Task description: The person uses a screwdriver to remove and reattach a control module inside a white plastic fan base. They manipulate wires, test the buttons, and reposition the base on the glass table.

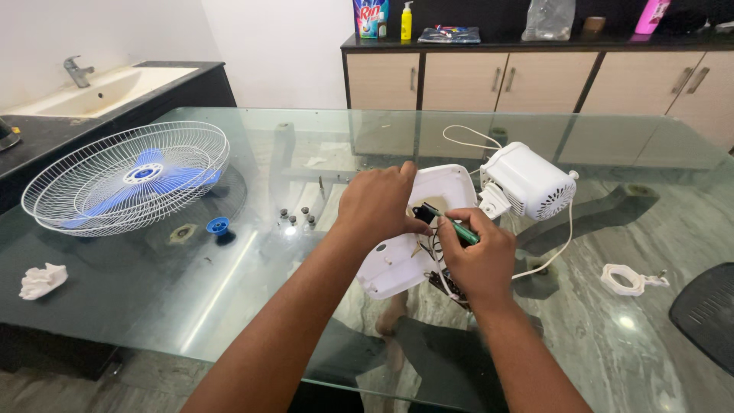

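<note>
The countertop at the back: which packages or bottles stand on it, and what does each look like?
Blue and green pouch with a red patch: left end, upright.
Small yellow bottle with a white top: right beside the pouch.
Flat dark blue packet: lying beside the bottle.
Clear plastic bag: middle, crumpled.
Pink bottle: farther right, tilted.
No screens or signs.

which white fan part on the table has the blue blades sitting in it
The round wire grille at far left; the motor housing and ring hold no blades.

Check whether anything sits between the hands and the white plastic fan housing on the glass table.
Nothing visible does: the left hand already rests on the white plastic fan housing, and the right hand holds a green-handled screwdriver at it.
</note>
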